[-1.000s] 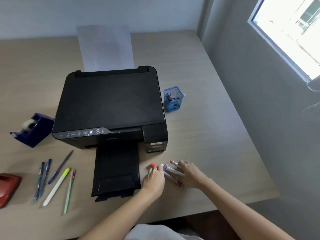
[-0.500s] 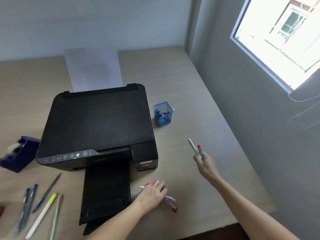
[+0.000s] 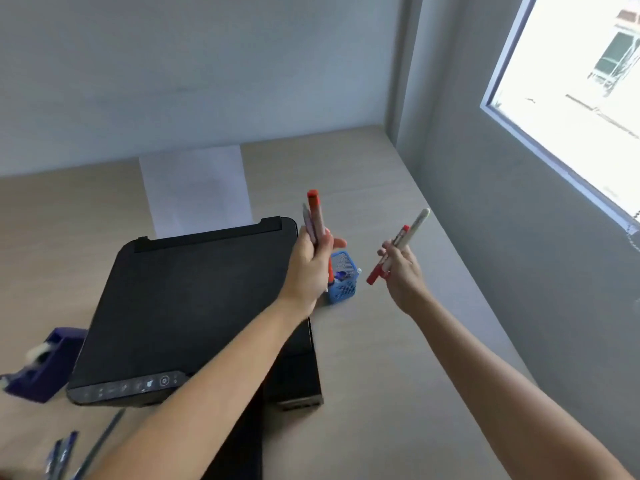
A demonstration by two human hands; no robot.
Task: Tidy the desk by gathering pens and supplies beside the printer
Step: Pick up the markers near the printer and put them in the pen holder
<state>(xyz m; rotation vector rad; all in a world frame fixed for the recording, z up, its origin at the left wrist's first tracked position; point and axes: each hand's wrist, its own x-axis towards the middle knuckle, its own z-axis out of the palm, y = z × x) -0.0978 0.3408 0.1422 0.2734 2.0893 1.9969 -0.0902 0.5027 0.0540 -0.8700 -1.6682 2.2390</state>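
A blue mesh pen holder (image 3: 344,280) stands on the desk just right of the black printer (image 3: 194,306). My left hand (image 3: 310,265) is raised above the holder's left side, shut on a red-capped pen and a pale pen (image 3: 314,216) that point upward. To the right of the holder, my right hand (image 3: 401,268) is lifted and shut on a red pen and a white pen (image 3: 403,242), both tilted. Something dark and red sits inside the holder, partly hidden by my left hand.
A dark blue tape dispenser (image 3: 45,362) sits left of the printer. Blue pens (image 3: 62,455) lie at the bottom left on the desk (image 3: 381,375). White paper (image 3: 195,190) stands in the printer's rear feed. A grey wall with a window (image 3: 571,98) borders the desk's right side.
My left hand picked pens up from the desk in front of the printer and rose toward the holder. My right hand lifted its pens higher and nearer the holder. The view tilted up.
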